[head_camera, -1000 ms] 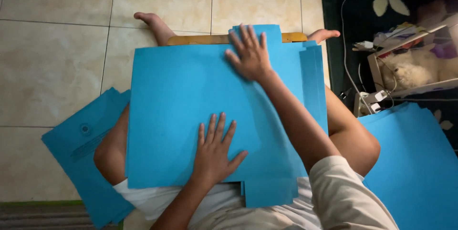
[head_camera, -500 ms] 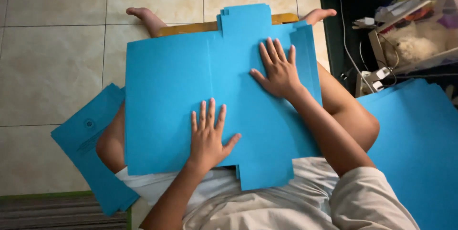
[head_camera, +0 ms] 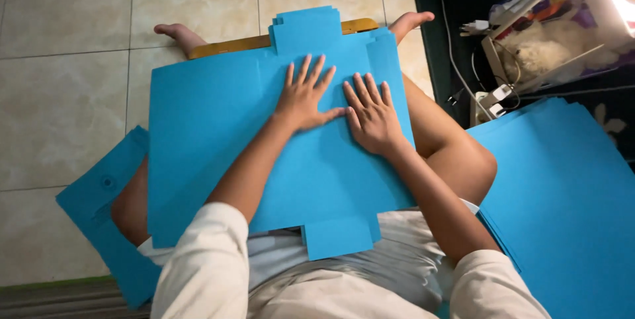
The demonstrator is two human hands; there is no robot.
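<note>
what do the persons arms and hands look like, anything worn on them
Both arms are bare from the upper arm down, each coming out of a short, loose, off-white sleeve, the left sleeve and the right sleeve. The left hand and the right hand are bare too: no gloves, and no rings, watch or bracelet that can be made out. The fingernails look short and unpainted.

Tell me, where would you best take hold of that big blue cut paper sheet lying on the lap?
Probably by the small tab jutting from the big blue cut paper sheet at its near edge, coming from the person's body side. It overhangs the lap freely, while the left hand and right hand press the middle flat.
</note>
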